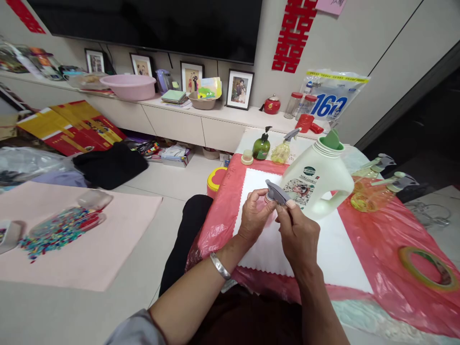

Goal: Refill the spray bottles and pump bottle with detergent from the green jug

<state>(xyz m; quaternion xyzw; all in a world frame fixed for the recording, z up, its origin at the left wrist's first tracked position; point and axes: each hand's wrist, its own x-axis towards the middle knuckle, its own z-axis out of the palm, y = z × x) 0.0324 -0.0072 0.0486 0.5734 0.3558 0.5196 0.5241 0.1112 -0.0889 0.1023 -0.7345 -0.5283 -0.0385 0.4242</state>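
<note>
My left hand (253, 215) is closed around the neck of a small spray bottle, whose body is mostly hidden by my fingers. Pinched in my right hand (300, 235) is the grey trigger spray head (278, 192), at the bottle's top; I cannot tell how tightly it is seated. Just beyond my hands a big pale green detergent jug (305, 170) stands uncapped, its green spout (331, 139) showing at the mouth. Under my hands lies a white scalloped mat (258, 251). A round pale cap (247, 157) sits at the table's far left.
Red plastic sheeting (219, 215) covers the table. At its back stand a green pump bottle (261, 147) and a yellow-tinted spray bottle (282, 152). Several-coloured beads (53, 237) lie on a pink sheet to the left. Spray bottles (373, 196) and a tape roll (427, 268) are at right.
</note>
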